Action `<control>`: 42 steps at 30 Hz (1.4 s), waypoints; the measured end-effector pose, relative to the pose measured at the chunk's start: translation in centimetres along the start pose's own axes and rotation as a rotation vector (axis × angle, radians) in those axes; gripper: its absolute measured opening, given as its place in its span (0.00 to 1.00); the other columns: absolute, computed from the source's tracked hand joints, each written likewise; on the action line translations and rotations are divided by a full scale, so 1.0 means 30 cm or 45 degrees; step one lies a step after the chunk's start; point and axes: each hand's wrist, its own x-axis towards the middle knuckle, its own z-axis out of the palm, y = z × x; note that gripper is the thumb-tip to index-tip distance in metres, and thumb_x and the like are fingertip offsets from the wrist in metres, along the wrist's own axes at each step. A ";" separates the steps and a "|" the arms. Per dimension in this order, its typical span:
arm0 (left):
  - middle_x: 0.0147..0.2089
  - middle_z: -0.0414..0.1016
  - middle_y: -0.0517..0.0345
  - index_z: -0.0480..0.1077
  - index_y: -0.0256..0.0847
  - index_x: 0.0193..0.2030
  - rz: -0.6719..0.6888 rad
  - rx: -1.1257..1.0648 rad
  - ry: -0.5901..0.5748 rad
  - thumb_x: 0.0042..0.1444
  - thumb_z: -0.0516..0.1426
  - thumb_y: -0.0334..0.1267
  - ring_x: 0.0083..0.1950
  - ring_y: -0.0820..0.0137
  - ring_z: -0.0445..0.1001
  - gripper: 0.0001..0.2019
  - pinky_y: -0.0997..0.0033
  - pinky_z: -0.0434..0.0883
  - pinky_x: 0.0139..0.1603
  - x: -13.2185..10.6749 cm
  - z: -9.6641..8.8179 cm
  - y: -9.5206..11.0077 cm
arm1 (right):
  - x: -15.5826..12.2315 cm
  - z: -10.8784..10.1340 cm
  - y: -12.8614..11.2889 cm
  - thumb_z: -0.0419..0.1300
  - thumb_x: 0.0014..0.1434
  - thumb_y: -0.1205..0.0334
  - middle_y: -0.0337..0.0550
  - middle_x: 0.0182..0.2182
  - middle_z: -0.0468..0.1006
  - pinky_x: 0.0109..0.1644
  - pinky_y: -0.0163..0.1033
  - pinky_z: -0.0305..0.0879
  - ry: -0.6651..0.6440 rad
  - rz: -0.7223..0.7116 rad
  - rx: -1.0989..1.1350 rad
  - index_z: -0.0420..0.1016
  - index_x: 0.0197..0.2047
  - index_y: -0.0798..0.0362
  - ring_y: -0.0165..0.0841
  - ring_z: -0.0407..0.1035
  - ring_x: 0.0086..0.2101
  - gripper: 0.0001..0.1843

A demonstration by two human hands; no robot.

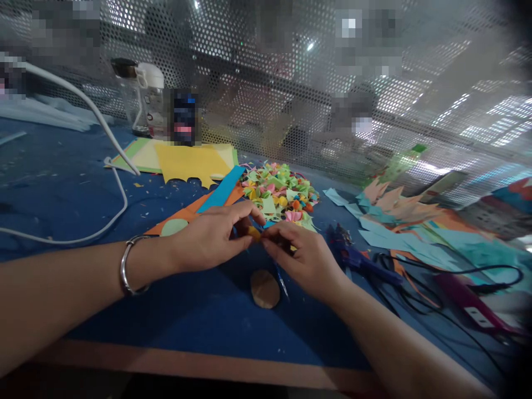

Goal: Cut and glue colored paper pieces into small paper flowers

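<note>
Fingertips nearly meeting, my left hand [210,235] and my right hand [301,256] both pinch a small yellow-orange paper piece [254,234] above the blue table. Just below them a round brown cardboard disc [265,290] lies flat. A thin pen-like stick [282,282] shows under my right hand, its upper end hidden by the fingers. Behind the hands rises a heap of small colored paper pieces [280,191]. Beyond my left hand are a blue paper strip [222,189], orange paper [183,215] and a pale green paper circle [173,226].
A blue glue gun [366,265], black cords and a purple power strip [465,305] lie at right, near cut paper [409,244]. Yellow sheets [195,160], bottles [152,102] and a white cable [95,108] are at left. A perforated metal screen [257,72] stands behind.
</note>
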 end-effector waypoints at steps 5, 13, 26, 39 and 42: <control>0.39 0.78 0.60 0.69 0.45 0.54 0.000 -0.052 -0.014 0.58 0.56 0.34 0.37 0.70 0.75 0.16 0.69 0.71 0.40 -0.005 -0.007 -0.003 | -0.009 -0.012 0.005 0.59 0.64 0.60 0.36 0.25 0.74 0.30 0.33 0.62 0.184 0.066 0.051 0.76 0.34 0.52 0.27 0.66 0.25 0.08; 0.41 0.79 0.57 0.71 0.39 0.50 -0.084 -0.149 -0.025 0.55 0.57 0.31 0.40 0.72 0.75 0.14 0.73 0.71 0.40 0.007 -0.024 0.005 | -0.026 -0.053 0.002 0.59 0.65 0.53 0.35 0.22 0.72 0.23 0.33 0.59 0.655 0.186 0.097 0.73 0.33 0.51 0.26 0.63 0.19 0.12; 0.45 0.79 0.56 0.73 0.41 0.47 -0.051 -0.125 -0.143 0.51 0.53 0.25 0.45 0.70 0.77 0.17 0.72 0.71 0.42 -0.004 -0.042 0.023 | -0.014 -0.045 0.035 0.59 0.64 0.56 0.37 0.23 0.73 0.28 0.34 0.61 0.264 0.124 -0.040 0.75 0.33 0.52 0.29 0.65 0.24 0.11; 0.45 0.78 0.56 0.72 0.41 0.49 -0.036 0.024 -0.006 0.56 0.53 0.28 0.39 0.71 0.74 0.15 0.71 0.70 0.41 -0.001 -0.043 -0.010 | -0.014 -0.041 0.026 0.60 0.63 0.57 0.37 0.24 0.72 0.27 0.33 0.61 0.228 0.143 0.047 0.74 0.32 0.52 0.28 0.65 0.24 0.10; 0.46 0.77 0.56 0.71 0.42 0.51 -0.024 0.092 0.063 0.58 0.51 0.28 0.39 0.72 0.73 0.16 0.70 0.69 0.43 -0.002 -0.042 -0.015 | -0.014 -0.042 0.023 0.60 0.62 0.57 0.37 0.24 0.72 0.27 0.33 0.62 0.247 0.143 0.035 0.74 0.32 0.51 0.28 0.65 0.24 0.09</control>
